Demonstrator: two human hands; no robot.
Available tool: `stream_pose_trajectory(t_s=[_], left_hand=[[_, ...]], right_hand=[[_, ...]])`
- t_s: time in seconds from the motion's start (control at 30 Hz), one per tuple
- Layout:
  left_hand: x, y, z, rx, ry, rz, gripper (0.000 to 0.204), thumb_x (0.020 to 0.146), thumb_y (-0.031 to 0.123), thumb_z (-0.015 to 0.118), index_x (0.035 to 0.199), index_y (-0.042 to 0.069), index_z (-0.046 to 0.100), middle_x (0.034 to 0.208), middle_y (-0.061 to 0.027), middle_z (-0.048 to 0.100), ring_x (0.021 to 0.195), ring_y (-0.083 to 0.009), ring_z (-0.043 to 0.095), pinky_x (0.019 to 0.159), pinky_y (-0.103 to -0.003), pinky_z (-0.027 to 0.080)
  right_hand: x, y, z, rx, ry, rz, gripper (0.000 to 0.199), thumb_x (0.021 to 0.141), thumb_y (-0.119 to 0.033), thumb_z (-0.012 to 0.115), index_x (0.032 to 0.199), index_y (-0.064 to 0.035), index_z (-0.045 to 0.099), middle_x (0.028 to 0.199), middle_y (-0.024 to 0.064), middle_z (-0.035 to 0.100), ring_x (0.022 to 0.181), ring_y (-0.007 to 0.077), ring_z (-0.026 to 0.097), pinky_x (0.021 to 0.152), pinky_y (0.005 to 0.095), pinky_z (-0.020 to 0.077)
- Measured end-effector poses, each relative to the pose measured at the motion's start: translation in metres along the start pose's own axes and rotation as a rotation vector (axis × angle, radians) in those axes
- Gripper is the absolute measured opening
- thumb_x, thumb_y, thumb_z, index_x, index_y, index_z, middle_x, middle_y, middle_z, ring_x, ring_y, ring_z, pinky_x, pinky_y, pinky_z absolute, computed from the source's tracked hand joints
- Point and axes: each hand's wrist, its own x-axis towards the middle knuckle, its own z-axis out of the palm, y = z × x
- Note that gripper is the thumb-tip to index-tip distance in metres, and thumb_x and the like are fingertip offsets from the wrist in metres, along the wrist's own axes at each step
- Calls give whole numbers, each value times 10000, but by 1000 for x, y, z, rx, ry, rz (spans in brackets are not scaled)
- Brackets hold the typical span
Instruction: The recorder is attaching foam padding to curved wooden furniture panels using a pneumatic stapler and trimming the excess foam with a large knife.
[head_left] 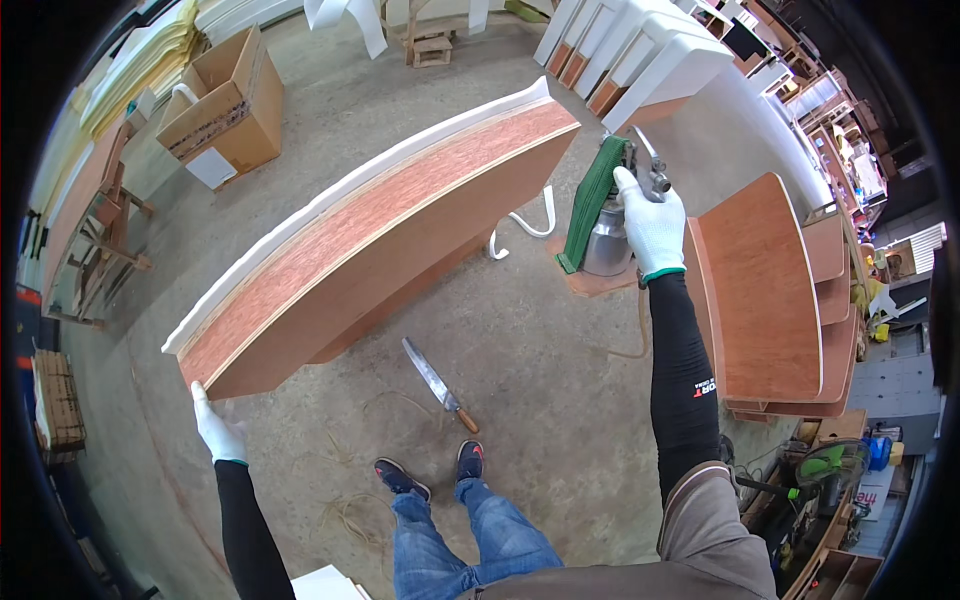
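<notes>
A long reddish-brown plywood panel [380, 230] with a strip of white foam along its upper edge stands tilted on the concrete floor in front of me. My left hand [217, 428], in a white glove, holds the panel's near lower corner. My right hand [652, 225], also gloved in white, grips a spray gun [603, 215] with a metal cup and green body, held up to the right of the panel's far end.
A long knife [437, 384] with a wooden handle lies on the floor by my feet. Curved plywood panels [765, 290] are stacked at right. A cardboard box [222, 105] sits far left, white foam-covered pieces [650, 55] at the back. A hose [625, 350] trails below the gun.
</notes>
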Motion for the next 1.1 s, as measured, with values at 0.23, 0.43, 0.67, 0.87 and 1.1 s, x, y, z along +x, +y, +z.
stream_pose_trajectory(t_s=[0.23, 0.43, 0.67, 0.87, 1.1], left_hand=[[7, 0, -10, -51, -39, 8, 929, 901, 676, 604, 1595, 167, 253, 1680, -109, 144, 1518, -460, 123, 1099, -778, 68], [9, -7, -9, -78, -30, 19, 882, 911, 659, 605, 1584, 193, 278, 1665, -96, 167, 1506, -438, 163, 1112, -762, 83], [3, 2, 1, -91, -33, 24, 857, 916, 646, 609, 1577, 198, 297, 1656, -101, 189, 1507, -436, 167, 1122, -755, 88], [-9, 0, -8, -78, -30, 53, 807, 926, 615, 622, 1533, 155, 353, 1616, -167, 252, 1492, -436, 208, 1120, -708, 223], [-2, -1, 1, -104, -28, 113, 762, 946, 568, 629, 1502, 105, 390, 1575, -151, 323, 1419, -421, 329, 1117, -635, 316]], right_hand=[[-6, -1, 9, 16, -8, -3, 295, 922, -232, 747, 1068, 20, 702, 913, 85, 736, 810, 126, 667, 746, 295, 529], [-29, -7, 21, 32, -80, -35, 296, 923, -236, 748, 1069, 18, 702, 916, 82, 738, 806, 117, 663, 736, 290, 528], [-45, -17, 38, 25, -161, -56, 295, 922, -241, 753, 1060, 14, 703, 919, 63, 738, 804, 104, 657, 729, 282, 527], [-87, -32, 49, 76, -233, -42, 287, 927, -225, 748, 1071, 17, 693, 925, 59, 735, 799, 91, 648, 726, 278, 524], [-113, -44, 70, 18, -345, -37, 249, 945, -168, 731, 1111, 14, 698, 961, 31, 728, 841, 71, 640, 756, 254, 504]])
